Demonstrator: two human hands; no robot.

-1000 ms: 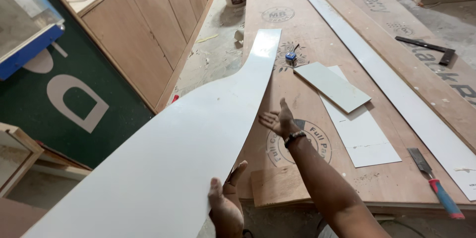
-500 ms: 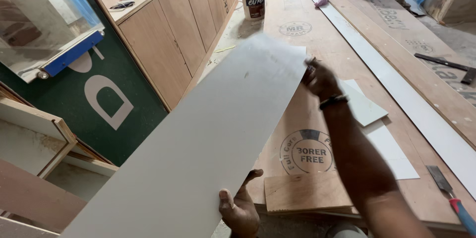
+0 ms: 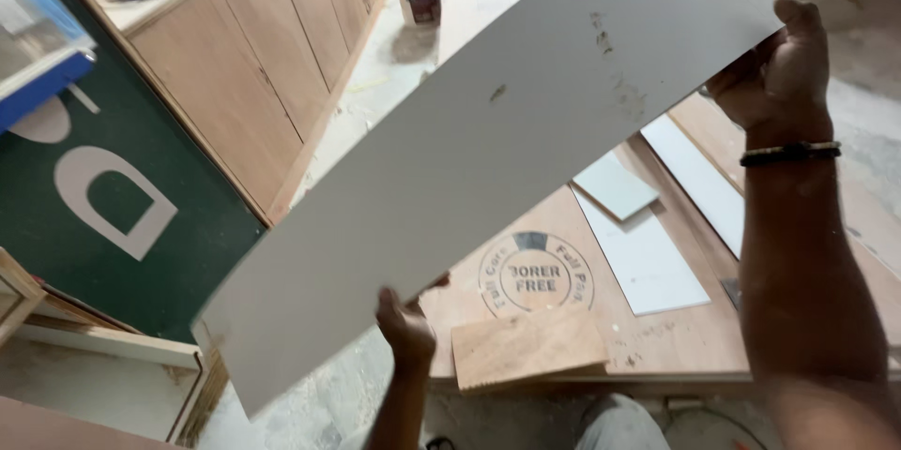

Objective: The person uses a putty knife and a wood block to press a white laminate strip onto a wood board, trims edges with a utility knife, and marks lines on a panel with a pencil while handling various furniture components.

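One long white laminate sheet (image 3: pixel 488 159) is held up over the plywood board (image 3: pixel 676 337), tilted from 7 to 1 o'clock. Its lower edge is pinched by the left hand (image 3: pixel 405 328); its 2 o'clock end is gripped by the right hand (image 3: pixel 779 75), fingers curled around it.

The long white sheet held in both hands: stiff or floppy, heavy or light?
The white sheet looks thin, so it probably flexes along its length. The left hand and right hand support it by the edges only, suggesting it is light. Its smooth face may be slippery.
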